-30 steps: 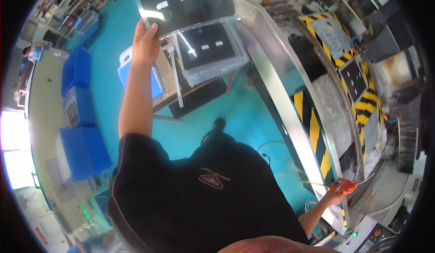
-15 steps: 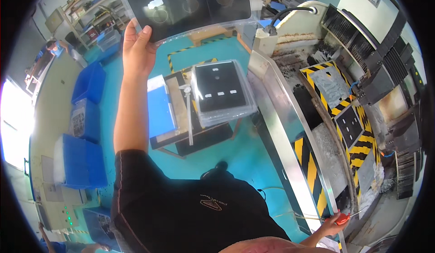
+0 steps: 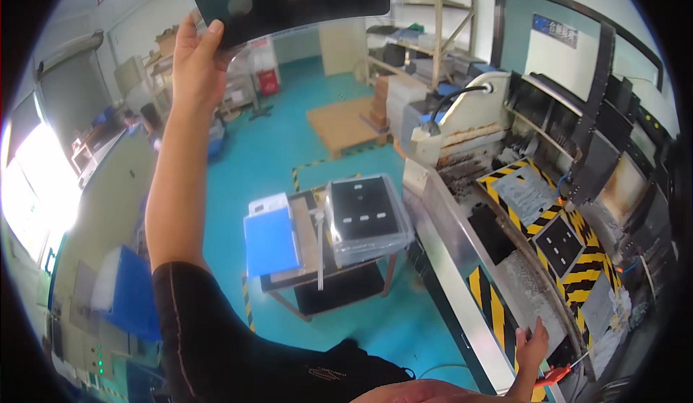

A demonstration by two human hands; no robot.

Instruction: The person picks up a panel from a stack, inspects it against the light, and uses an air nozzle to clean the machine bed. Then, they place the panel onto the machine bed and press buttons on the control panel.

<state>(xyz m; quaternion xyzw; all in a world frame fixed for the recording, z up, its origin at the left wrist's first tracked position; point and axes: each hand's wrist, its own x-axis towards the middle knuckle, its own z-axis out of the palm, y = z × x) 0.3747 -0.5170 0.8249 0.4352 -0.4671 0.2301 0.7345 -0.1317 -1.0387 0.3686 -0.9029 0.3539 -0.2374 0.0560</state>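
Raised at the top of the view is a thin black panel (image 3: 317,6) with rounded corners, round openings and small bright cut-outs. My left hand (image 3: 198,60) grips its lower left corner, thumb on the near face; the panel's upper part is cut off by the picture edge. Low on the right, my right hand (image 3: 533,345) has its fingers apart and holds nothing. Just beside and below its wrist lies a red-handled air blow gun (image 3: 554,376) with a thin metal nozzle, over the machine's metal edge.
A small cart (image 3: 339,287) bears a stack of wrapped black panels (image 3: 364,208), a caliper (image 3: 320,248) and a blue sheet (image 3: 272,243). To the right, the machine bed holds another black panel (image 3: 559,245) among striped tape. Blue bins (image 3: 137,295) stand left; a wooden pallet (image 3: 343,125) lies behind.
My right hand has let go of the air blow gun and opened. The view has tilted up, and the panel in my left hand sits higher and slightly further left.
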